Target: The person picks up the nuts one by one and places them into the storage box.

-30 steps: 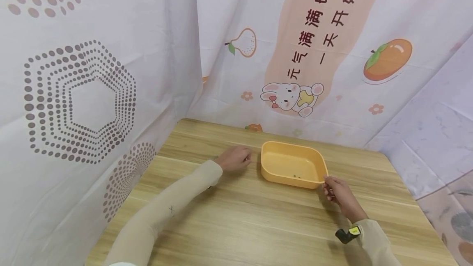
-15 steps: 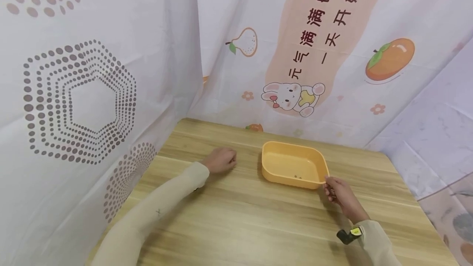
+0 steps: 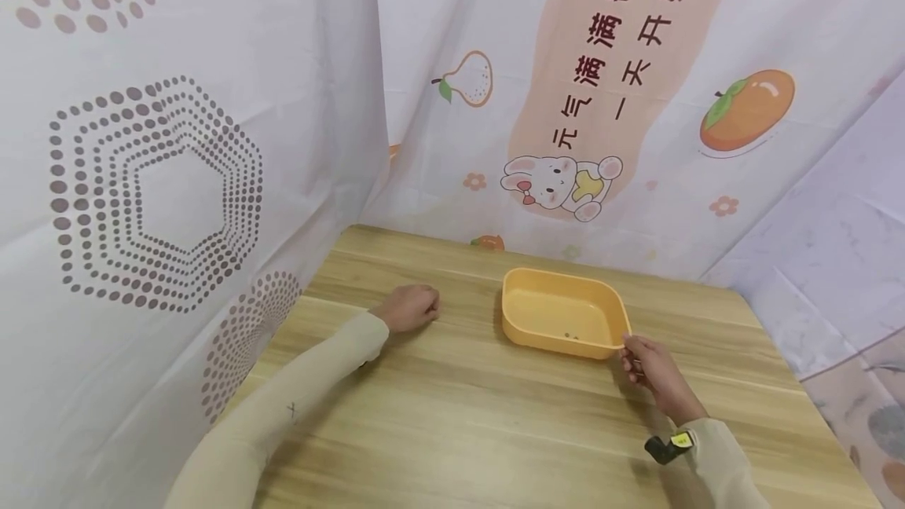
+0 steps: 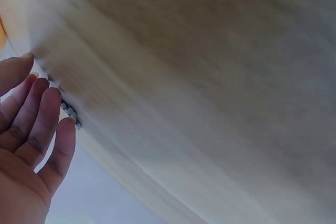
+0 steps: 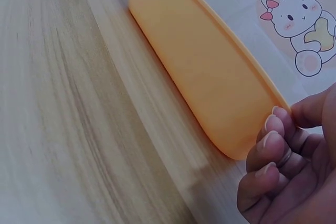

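A yellow-orange plastic basin [image 3: 558, 346] stands on the table, with two tiny dark objects [image 3: 571, 335] on its floor. My right hand [image 3: 654, 375] pinches the rim at its near right corner between thumb and fingers; the right wrist view shows the basin's outer wall [image 5: 199, 66] running away from that hand [image 5: 294, 156]. To the left of the basin, apart from it, my left hand [image 3: 408, 308] is low over the table. Its fingers [image 4: 44, 114] are loosely bent and hold nothing visible. Beyond them in the left wrist view are small dark metallic objects [image 4: 71, 115].
The wood-grain table [image 3: 452, 430] ends at a printed white curtain [image 3: 438, 155] behind. Another curtain [image 3: 297, 140] with dotted patterns hangs along the left side, and a pale one [image 3: 827, 234] on the right. A black device [image 3: 666, 448] is on my right wrist.
My left hand has moved left, away from the basin's left end. The right hand keeps its pinch on the rim, and the basin stays in place.
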{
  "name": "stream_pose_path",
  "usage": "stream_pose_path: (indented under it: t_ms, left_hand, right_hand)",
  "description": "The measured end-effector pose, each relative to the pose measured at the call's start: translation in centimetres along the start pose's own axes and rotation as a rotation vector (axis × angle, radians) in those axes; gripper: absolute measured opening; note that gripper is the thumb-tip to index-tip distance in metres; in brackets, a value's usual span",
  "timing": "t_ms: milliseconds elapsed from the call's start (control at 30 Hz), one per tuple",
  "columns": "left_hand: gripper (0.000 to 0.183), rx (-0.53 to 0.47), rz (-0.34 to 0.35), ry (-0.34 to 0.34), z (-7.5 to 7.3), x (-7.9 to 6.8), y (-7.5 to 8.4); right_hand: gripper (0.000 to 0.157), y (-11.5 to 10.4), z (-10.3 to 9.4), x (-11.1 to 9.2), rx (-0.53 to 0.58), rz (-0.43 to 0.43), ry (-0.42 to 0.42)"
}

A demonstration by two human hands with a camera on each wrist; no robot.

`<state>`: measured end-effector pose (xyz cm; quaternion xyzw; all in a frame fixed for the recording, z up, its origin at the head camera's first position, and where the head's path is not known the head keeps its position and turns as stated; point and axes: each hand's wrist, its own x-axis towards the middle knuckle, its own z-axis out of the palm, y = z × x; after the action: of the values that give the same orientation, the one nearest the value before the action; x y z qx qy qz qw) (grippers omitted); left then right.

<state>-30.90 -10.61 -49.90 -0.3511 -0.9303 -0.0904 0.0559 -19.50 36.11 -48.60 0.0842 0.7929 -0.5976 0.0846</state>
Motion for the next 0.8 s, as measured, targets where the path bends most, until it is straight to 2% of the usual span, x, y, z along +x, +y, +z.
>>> stream_pose_path:
  t_ms: [300, 800]
  left_hand:
    - [0.011, -0.027, -0.013, -0.002, -0.3, -0.7, -0.5]
    - [0.013, -0.069, -0.086, 0.004, -0.8, -1.6, -2.0]
  right_hand:
    - [0.048, -0.1, -0.1, 0.1, 0.011, 0.018, 0.001]
    - [0.050, 0.2, -0.1, 0.3, 0.001, 0.008, -0.014]
